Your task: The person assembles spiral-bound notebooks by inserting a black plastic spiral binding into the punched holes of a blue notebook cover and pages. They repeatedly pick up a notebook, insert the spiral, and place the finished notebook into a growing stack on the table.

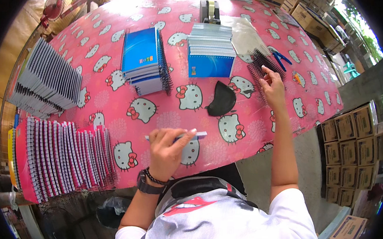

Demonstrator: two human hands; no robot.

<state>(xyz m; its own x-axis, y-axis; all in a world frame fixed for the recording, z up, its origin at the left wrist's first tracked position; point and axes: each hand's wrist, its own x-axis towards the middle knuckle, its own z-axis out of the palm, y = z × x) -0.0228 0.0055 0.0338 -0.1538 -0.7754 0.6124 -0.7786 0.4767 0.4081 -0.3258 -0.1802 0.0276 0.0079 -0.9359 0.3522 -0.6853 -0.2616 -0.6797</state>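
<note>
My left hand [167, 148] is closed around a thin notebook [200, 135], which I see nearly edge-on above the near table edge. On the right side, my right hand [272, 86] reaches over a pile of black spiral binding coils [265, 60]. Its fingers are curled and appear to grip one coil, though the fingertips partly hide it. Blue-handled pliers [282, 58] lie just beyond the pile. Between my hands rests a flat black half-round piece [222, 99].
Blue spiral notebooks stand in two stacks, one left of centre [141, 50] and one at centre [210, 66]. More bound notebooks [49, 80] and pink ones [66, 155] line the left. A tape dispenser [210, 12] is at the back. Cartons [349, 149] are piled beyond the right edge.
</note>
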